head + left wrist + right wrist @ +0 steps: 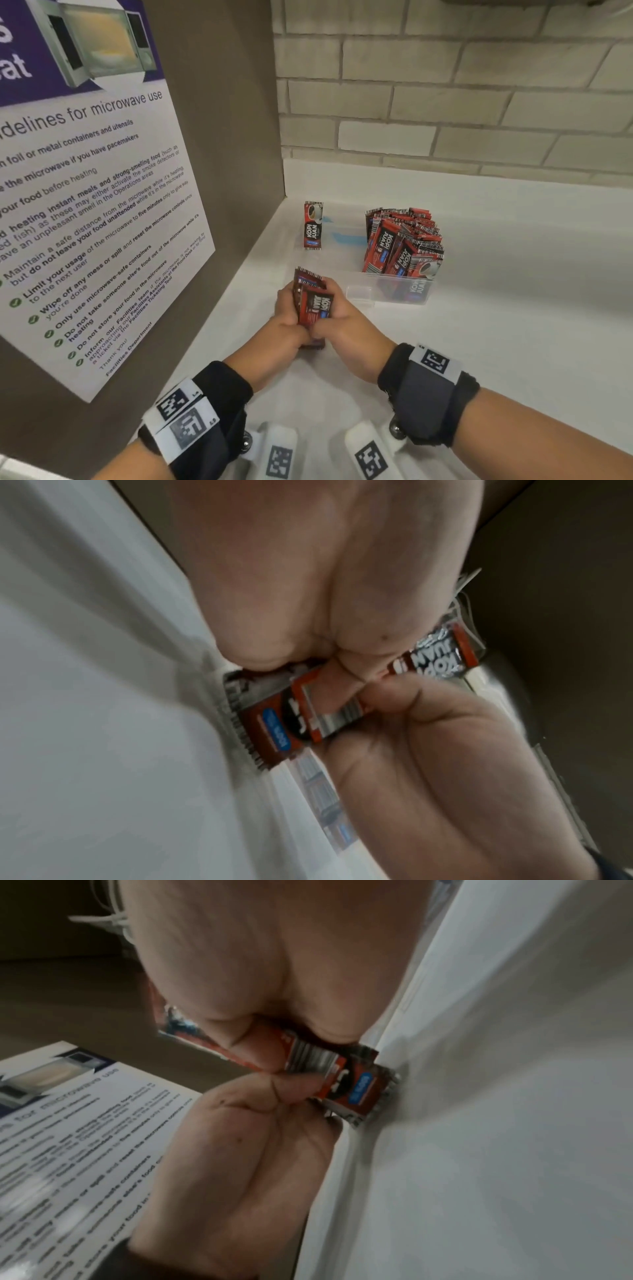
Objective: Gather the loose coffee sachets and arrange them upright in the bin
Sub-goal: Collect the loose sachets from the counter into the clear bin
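Both hands hold one bundle of red and black coffee sachets (313, 305) upright, its lower end on the white counter (513, 308). My left hand (287, 310) grips the bundle's left side and my right hand (337, 306) grips its right side. The left wrist view shows the bundle (274, 723) pinched under the left hand (329, 666). In the right wrist view the sachets (349, 1085) sit under the right hand (274, 1042). Just behind stands the clear bin (394, 291), with several sachets (404, 243) upright at its right end and a single sachet (313, 224) upright at its far left.
A brown side panel (233, 120) with a microwave guidelines poster (96, 212) stands close on the left. A pale brick wall (445, 85) closes the back. The white counter stretches to the right of the bin.
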Demonstrator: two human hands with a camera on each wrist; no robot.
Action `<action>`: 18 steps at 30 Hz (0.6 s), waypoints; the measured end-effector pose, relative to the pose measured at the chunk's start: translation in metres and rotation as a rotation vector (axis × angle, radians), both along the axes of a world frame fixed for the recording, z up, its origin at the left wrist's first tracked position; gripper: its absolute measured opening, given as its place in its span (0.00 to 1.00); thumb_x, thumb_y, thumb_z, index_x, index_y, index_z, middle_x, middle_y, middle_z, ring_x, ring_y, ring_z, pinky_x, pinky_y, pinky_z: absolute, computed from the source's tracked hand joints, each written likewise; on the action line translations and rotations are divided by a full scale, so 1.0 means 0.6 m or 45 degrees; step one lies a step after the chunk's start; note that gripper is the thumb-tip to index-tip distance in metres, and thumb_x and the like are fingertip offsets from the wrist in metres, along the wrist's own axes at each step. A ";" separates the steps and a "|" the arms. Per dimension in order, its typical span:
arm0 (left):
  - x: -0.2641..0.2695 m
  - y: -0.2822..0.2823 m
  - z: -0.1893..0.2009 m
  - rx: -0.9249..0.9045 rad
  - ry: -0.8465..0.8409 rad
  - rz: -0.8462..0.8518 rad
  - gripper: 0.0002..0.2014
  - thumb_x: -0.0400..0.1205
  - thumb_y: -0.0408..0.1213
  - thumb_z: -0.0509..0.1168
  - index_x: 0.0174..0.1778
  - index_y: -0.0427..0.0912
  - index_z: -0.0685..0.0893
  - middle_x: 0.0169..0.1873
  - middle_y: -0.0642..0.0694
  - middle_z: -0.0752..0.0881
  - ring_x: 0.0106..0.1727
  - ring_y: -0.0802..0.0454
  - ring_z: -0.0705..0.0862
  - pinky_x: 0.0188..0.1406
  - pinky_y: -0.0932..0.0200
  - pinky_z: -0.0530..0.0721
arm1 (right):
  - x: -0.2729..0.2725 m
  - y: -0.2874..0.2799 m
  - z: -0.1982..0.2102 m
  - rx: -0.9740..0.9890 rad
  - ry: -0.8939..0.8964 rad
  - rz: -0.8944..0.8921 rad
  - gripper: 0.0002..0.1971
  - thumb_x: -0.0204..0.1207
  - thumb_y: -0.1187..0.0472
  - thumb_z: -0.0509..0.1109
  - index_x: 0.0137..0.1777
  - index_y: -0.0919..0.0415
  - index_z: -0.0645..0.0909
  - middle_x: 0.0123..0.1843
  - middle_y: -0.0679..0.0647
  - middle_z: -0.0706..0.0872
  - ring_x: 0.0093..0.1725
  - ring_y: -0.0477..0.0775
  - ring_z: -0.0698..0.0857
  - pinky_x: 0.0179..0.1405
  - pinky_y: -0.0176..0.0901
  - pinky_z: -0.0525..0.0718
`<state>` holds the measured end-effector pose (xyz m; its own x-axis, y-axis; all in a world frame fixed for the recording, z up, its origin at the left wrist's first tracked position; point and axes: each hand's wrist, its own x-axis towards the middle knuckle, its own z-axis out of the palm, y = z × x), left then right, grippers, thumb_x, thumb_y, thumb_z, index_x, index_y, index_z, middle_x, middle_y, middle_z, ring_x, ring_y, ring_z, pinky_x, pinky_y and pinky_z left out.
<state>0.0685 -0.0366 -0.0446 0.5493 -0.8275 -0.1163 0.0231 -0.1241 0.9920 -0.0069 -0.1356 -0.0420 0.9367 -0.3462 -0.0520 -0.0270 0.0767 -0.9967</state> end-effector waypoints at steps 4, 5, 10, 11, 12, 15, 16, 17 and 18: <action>0.007 0.011 0.003 0.118 -0.067 -0.069 0.40 0.68 0.34 0.65 0.77 0.53 0.58 0.60 0.50 0.83 0.60 0.59 0.83 0.64 0.58 0.80 | -0.006 -0.012 -0.006 -0.092 0.005 -0.072 0.32 0.68 0.85 0.60 0.61 0.48 0.66 0.58 0.60 0.81 0.52 0.49 0.83 0.44 0.37 0.82; 0.008 0.012 0.002 0.147 -0.084 -0.073 0.41 0.68 0.33 0.64 0.78 0.53 0.56 0.59 0.51 0.83 0.58 0.60 0.83 0.62 0.59 0.81 | -0.006 -0.013 -0.008 -0.113 0.030 -0.055 0.31 0.69 0.85 0.61 0.63 0.51 0.66 0.57 0.60 0.81 0.52 0.49 0.83 0.44 0.37 0.82; 0.002 0.007 0.007 0.173 -0.088 -0.092 0.42 0.75 0.14 0.58 0.76 0.59 0.53 0.55 0.43 0.84 0.55 0.53 0.85 0.54 0.55 0.83 | -0.004 -0.001 -0.011 -0.141 0.067 0.016 0.34 0.68 0.85 0.56 0.69 0.53 0.60 0.54 0.57 0.78 0.51 0.49 0.81 0.39 0.35 0.82; 0.001 0.006 0.009 0.163 -0.106 -0.076 0.43 0.75 0.14 0.57 0.75 0.61 0.54 0.56 0.43 0.84 0.56 0.52 0.85 0.56 0.54 0.83 | -0.002 -0.001 -0.012 -0.145 0.048 -0.013 0.34 0.68 0.85 0.55 0.67 0.52 0.60 0.54 0.56 0.77 0.50 0.48 0.81 0.38 0.34 0.81; 0.002 0.004 0.009 0.148 -0.123 -0.058 0.43 0.75 0.13 0.57 0.74 0.62 0.54 0.57 0.44 0.83 0.58 0.52 0.84 0.59 0.53 0.82 | -0.001 -0.003 -0.013 -0.153 0.032 -0.042 0.34 0.68 0.86 0.56 0.67 0.52 0.60 0.53 0.55 0.77 0.49 0.47 0.81 0.38 0.33 0.81; 0.007 0.005 0.006 0.137 -0.171 -0.015 0.44 0.76 0.15 0.58 0.74 0.65 0.52 0.61 0.49 0.81 0.61 0.54 0.83 0.64 0.52 0.80 | -0.004 -0.008 -0.014 -0.212 0.047 -0.042 0.32 0.69 0.84 0.60 0.68 0.55 0.61 0.54 0.54 0.79 0.50 0.44 0.82 0.43 0.32 0.82; 0.009 0.006 0.004 0.132 -0.170 -0.022 0.43 0.76 0.15 0.57 0.74 0.65 0.54 0.61 0.49 0.82 0.61 0.55 0.83 0.64 0.52 0.80 | -0.004 -0.008 -0.016 -0.234 0.062 -0.021 0.31 0.70 0.83 0.61 0.68 0.57 0.61 0.54 0.53 0.79 0.52 0.44 0.82 0.45 0.32 0.82; 0.009 0.006 0.001 0.130 -0.159 -0.041 0.43 0.75 0.15 0.57 0.74 0.65 0.56 0.60 0.49 0.82 0.61 0.55 0.83 0.63 0.52 0.80 | -0.005 -0.008 -0.019 -0.249 0.081 0.000 0.31 0.70 0.82 0.61 0.69 0.58 0.61 0.55 0.53 0.78 0.53 0.44 0.81 0.47 0.33 0.83; 0.008 0.007 0.000 0.139 -0.150 -0.064 0.42 0.74 0.16 0.57 0.74 0.64 0.56 0.59 0.48 0.83 0.60 0.55 0.83 0.62 0.52 0.80 | -0.004 -0.006 -0.023 -0.271 0.100 0.003 0.31 0.70 0.81 0.61 0.70 0.59 0.60 0.57 0.54 0.77 0.56 0.46 0.81 0.49 0.34 0.83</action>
